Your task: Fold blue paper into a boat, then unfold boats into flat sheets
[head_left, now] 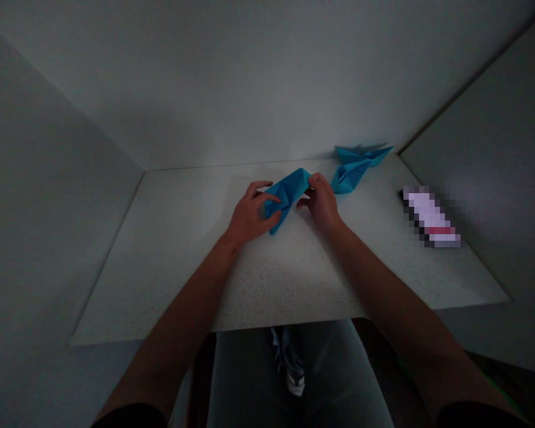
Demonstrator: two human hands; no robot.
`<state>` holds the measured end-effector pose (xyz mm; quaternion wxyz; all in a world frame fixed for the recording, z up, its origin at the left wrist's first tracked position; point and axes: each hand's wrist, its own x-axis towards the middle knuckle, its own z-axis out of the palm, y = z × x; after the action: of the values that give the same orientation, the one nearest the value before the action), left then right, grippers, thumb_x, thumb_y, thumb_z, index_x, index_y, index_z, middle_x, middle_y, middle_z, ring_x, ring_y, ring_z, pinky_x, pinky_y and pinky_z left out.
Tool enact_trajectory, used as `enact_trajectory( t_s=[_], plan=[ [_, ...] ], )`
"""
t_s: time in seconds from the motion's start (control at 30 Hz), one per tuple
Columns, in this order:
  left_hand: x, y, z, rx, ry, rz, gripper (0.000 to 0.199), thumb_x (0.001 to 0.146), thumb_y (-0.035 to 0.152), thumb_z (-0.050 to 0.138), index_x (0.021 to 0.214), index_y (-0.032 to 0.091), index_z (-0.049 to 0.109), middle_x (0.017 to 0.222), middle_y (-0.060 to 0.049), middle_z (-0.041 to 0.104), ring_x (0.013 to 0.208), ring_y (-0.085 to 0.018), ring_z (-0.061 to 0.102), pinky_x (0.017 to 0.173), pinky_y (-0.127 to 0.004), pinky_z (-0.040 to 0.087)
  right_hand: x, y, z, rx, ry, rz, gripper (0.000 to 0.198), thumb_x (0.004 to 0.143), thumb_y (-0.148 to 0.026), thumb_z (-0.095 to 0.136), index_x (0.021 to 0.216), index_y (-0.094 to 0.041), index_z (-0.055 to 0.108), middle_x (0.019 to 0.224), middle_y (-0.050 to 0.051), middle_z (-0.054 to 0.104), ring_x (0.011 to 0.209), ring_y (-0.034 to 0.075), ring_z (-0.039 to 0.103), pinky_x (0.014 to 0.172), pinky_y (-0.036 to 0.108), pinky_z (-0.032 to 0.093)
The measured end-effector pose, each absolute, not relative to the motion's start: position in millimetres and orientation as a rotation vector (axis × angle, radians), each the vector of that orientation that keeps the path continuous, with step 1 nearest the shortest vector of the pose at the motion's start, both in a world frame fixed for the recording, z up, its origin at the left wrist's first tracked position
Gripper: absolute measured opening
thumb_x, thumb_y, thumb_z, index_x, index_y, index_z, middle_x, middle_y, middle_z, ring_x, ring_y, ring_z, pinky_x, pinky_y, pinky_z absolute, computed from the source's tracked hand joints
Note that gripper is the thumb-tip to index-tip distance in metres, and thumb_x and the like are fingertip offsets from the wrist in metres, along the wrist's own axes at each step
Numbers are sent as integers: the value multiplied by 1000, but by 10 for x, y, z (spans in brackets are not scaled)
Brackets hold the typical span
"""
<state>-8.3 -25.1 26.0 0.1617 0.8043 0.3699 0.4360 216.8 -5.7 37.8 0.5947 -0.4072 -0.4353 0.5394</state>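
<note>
Between my two hands is a folded blue paper model (294, 185), held just over the table and tilted up toward the right. My left hand (255, 213) grips its left part, with fingers over the folds and the thumb along the lower edge. The thumb and index finger of my right hand (323, 201) pinch its upper right corner, while the other fingers curl below. Some of the paper's left side is hidden behind my left fingers. Another folded blue paper piece (354, 169), with pointed ends, rests against the back wall just beyond my right hand.
The speckled white table (276, 291) sits in a corner-like booth, with a back wall (249, 89) and side walls left and right. A phone (430, 217), blurred by pixels, lies near the right wall. My legs are under the table's front edge.
</note>
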Motion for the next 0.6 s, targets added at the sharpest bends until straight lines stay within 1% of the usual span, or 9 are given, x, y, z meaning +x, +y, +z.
enact_trajectory(
  t_s=[0.07, 0.1, 0.27, 0.37, 0.47, 0.53, 0.6],
  plan=[
    [-84, -255, 240, 2313, 1083, 1217, 38, 90, 36, 89, 124, 27, 74, 156, -13, 55, 133, -30, 69, 110, -47, 64, 2185, -36, 361, -947, -989, 1242, 62, 82, -79, 80, 88, -30, 42, 78, -3, 59, 75, 19, 69, 48, 25, 50],
    [-85, -251, 227, 2314, 1096, 1203, 40, 89, 37, 90, 125, 27, 73, 157, -13, 53, 132, -30, 69, 111, -48, 64, 2196, -24, 353, -951, -983, 1236, 62, 82, -79, 80, 89, -30, 43, 79, -3, 60, 75, 19, 70, 47, 25, 50],
    [-104, -199, 166, 2304, 1210, 1084, 33, 96, 35, 83, 127, 28, 73, 158, -12, 51, 121, -26, 72, 111, -48, 64, 2256, 27, 321, -980, -966, 1203, 61, 80, -78, 80, 90, -30, 44, 83, -3, 61, 73, 19, 73, 47, 25, 52],
    [-122, -176, 164, 2304, 1271, 1052, 28, 98, 30, 79, 126, 28, 75, 154, -12, 55, 118, -26, 73, 110, -48, 64, 2276, 42, 305, -995, -996, 1198, 61, 83, -79, 77, 90, -29, 43, 83, -2, 61, 74, 19, 75, 48, 26, 53],
    [-139, -166, 188, 2303, 1265, 1065, 21, 100, 22, 73, 120, 28, 78, 146, -10, 60, 115, -23, 74, 108, -45, 64, 2287, 55, 288, -988, -1009, 1193, 61, 84, -80, 76, 90, -29, 43, 83, -2, 61, 75, 20, 77, 48, 26, 53],
    [-144, -162, 203, 2296, 1233, 1074, 24, 101, 15, 65, 117, 28, 79, 144, -9, 62, 113, -22, 74, 107, -44, 64, 2292, 63, 281, -980, -990, 1189, 61, 84, -80, 76, 90, -29, 43, 83, -2, 62, 76, 20, 78, 48, 26, 54],
    [-143, -158, 205, 2285, 1203, 1076, 34, 101, 9, 57, 117, 29, 80, 146, -8, 62, 114, -21, 74, 107, -43, 64, 2293, 64, 281, -976, -972, 1193, 60, 83, -80, 77, 89, -29, 45, 83, -2, 64, 77, 21, 78, 48, 26, 54]
  ],
)
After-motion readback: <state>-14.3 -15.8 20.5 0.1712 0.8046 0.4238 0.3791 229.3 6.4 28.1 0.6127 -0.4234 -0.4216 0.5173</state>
